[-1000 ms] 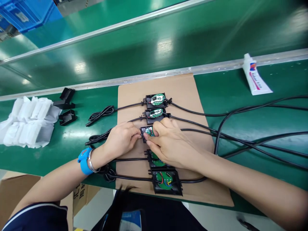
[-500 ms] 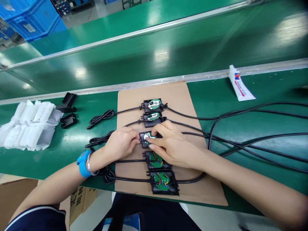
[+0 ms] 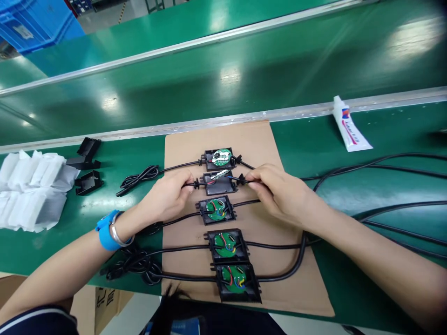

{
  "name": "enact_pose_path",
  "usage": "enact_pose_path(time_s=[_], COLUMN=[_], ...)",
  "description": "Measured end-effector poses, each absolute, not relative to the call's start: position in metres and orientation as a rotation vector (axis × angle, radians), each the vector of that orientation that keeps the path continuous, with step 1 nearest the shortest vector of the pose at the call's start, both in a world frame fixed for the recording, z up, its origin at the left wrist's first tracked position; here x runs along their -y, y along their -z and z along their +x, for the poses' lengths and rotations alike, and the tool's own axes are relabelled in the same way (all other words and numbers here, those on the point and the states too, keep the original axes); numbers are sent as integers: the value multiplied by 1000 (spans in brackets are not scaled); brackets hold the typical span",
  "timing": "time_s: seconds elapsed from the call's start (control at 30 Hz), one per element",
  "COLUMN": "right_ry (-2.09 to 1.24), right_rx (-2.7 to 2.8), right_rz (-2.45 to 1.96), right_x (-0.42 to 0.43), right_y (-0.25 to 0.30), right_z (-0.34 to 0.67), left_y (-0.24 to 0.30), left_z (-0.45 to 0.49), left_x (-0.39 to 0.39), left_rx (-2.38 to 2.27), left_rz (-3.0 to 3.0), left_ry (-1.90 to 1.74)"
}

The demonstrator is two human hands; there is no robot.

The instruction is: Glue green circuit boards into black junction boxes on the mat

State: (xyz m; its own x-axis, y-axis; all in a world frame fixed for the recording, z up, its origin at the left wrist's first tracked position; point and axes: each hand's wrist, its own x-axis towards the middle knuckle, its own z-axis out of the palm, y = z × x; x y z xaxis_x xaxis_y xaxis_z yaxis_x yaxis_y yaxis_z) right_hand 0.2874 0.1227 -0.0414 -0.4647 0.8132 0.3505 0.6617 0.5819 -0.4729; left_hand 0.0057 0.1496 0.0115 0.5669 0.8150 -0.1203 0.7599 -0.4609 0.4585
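Note:
Several open black plastic cases stand in a column on a cardboard sheet [image 3: 188, 139]. At the second case from the back [image 3: 223, 188], my left hand [image 3: 172, 193] pinches the thin black cable on its left side. My right hand [image 3: 279, 188] grips the thicker black cable [image 3: 249, 181] on its right, behind a strain relief [image 3: 240, 179]. Between them a circuit board [image 3: 220, 175] is tilted up over the case. The third case [image 3: 216, 210], just nearer, has a green board lying inside with red, blue and yellow wires. Both my hands are clear of it.
White wrapped packs [image 3: 35, 186] and loose black case parts [image 3: 87, 181] lie on the left. A white tube [image 3: 351, 125] rests at the back right. Long black cables [image 3: 401, 204] run off to the right, coiled ones [image 3: 139, 174] lie left. A metal rail [image 3: 139, 128] borders the bench.
Both hands have left the third case and moved back to the cables of the second. The third case's board now shows green with coloured wires. The second case's board is tilted.

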Motion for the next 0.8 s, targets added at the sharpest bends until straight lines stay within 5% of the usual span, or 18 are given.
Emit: enact_pose_path(time_s=[0.27, 0.8], right_ry=[-323, -178], right_rx=[2457, 2805], right_rz=[-1181, -1327], right_x=[-124, -156], right_y=[-13, -6], right_z=[287, 261], left_y=[-27, -22], left_z=[13, 33], left_x=[-145, -155], left_rx=[-1223, -1243], left_rz=[2434, 2644], left_ry=[-151, 335])
